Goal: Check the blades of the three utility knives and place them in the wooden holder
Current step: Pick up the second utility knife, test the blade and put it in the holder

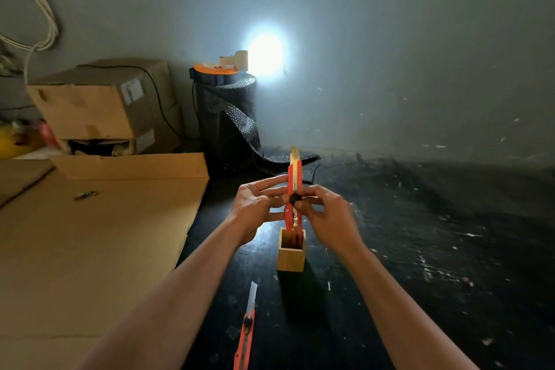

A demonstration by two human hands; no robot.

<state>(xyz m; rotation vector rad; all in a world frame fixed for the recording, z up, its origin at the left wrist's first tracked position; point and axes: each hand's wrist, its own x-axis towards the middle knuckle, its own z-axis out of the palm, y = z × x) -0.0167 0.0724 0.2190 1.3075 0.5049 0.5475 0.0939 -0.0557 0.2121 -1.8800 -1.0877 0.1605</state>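
I hold a red utility knife (293,177) upright between both hands, its blade pushed out at the top. My left hand (258,204) grips its left side. My right hand (327,207) pinches the black slider knob on its front. Directly below stands the small square wooden holder (290,258) on the dark floor; something red shows inside it, but I cannot tell whether that is another knife. A second red utility knife (247,327) lies flat on the floor nearer to me, blade extended and pointing away.
Flat cardboard sheets (90,249) cover the floor on the left, with cardboard boxes (102,102) stacked behind them. A roll of black bubble wrap (228,117) stands by the wall, a bright lamp (264,54) on top. A small metal object (85,195) lies on the cardboard.
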